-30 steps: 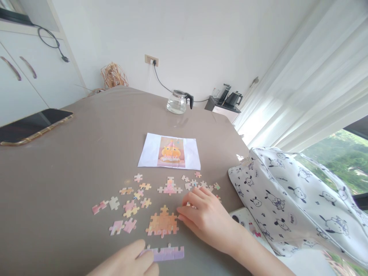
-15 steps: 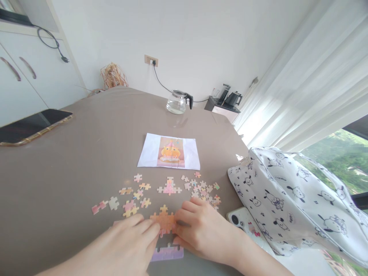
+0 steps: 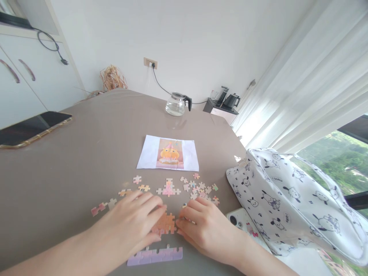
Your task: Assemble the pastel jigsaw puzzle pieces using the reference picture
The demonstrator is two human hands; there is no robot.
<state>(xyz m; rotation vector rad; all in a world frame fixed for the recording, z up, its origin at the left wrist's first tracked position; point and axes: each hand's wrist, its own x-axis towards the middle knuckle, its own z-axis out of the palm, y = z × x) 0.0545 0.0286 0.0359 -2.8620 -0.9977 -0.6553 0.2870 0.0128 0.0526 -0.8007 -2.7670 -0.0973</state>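
Observation:
My left hand (image 3: 132,222) lies flat with its fingers spread over the left part of an orange joined puzzle section (image 3: 168,223). My right hand (image 3: 205,229) rests at that section's right edge, fingertips touching it. A purple joined strip (image 3: 155,255) lies just below both hands. Loose pastel pieces (image 3: 201,189) are scattered beyond my hands, with a small pink joined cluster (image 3: 168,189) in the middle. A printed reference picture (image 3: 168,153) on white paper lies farther back.
On the grey table (image 3: 86,153) stand a glass kettle (image 3: 176,104) at the far edge and a dark tablet (image 3: 31,128) at left. A white patterned bag (image 3: 287,199) and a white phone (image 3: 244,224) sit at right. Curtains hang behind.
My left hand came up from the purple strip and moved forward over the orange section. My right hand stayed beside it.

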